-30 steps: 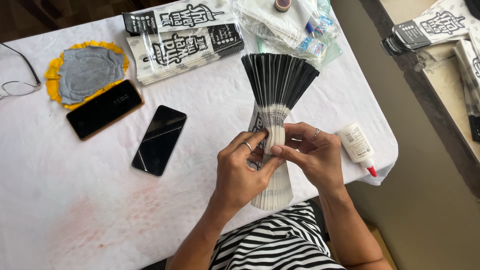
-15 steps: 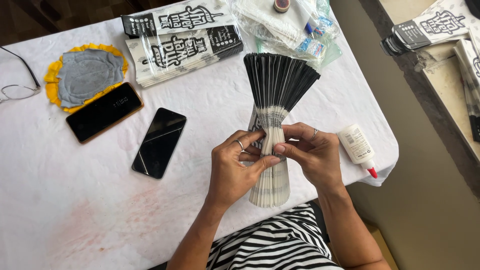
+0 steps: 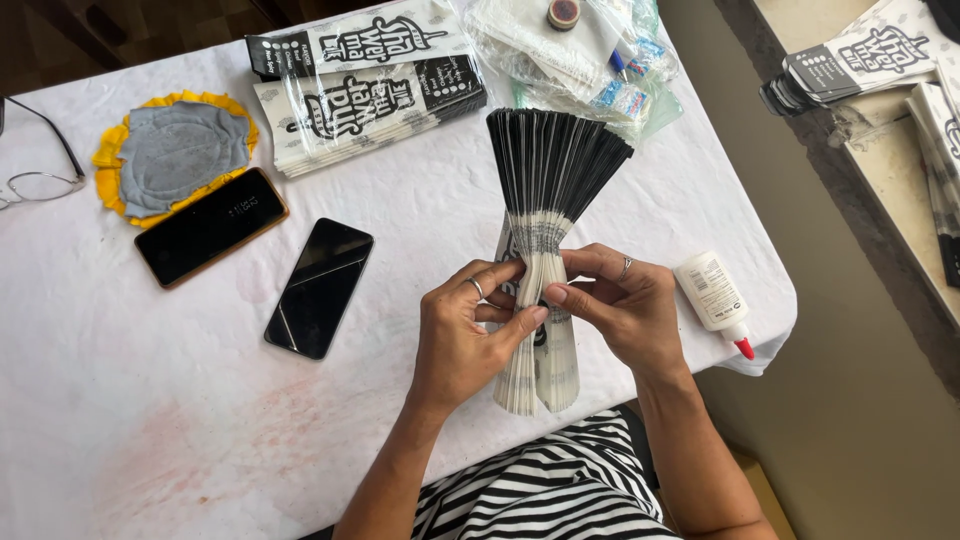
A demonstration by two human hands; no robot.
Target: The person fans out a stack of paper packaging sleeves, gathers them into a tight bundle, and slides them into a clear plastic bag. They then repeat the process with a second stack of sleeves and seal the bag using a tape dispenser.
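A thick stack of narrow black-and-white paper strips [image 3: 552, 180] stands fanned out at its far end over the white table [image 3: 150, 420]. My left hand [image 3: 468, 330] grips the stack's near half from the left, thumb pressed across it. From the right, my right hand [image 3: 625, 305] pinches the same stack at its waist with thumb and fingers. Each hand wears a ring. The lower ends of the strips [image 3: 540, 375] hang between my palms.
A white glue bottle with a red tip [image 3: 714, 298] lies right of my hands near the table edge. Two dark phones [image 3: 318, 287] [image 3: 210, 226], a yellow-and-grey cloth pad [image 3: 172, 155], glasses [image 3: 38, 180], printed paper packs [image 3: 370, 95] and plastic bags [image 3: 580, 50] lie beyond.
The fanned stack has risen slightly and my hands have shifted along it, the left thumb now crossing its front; the grip sits lower on the strips.
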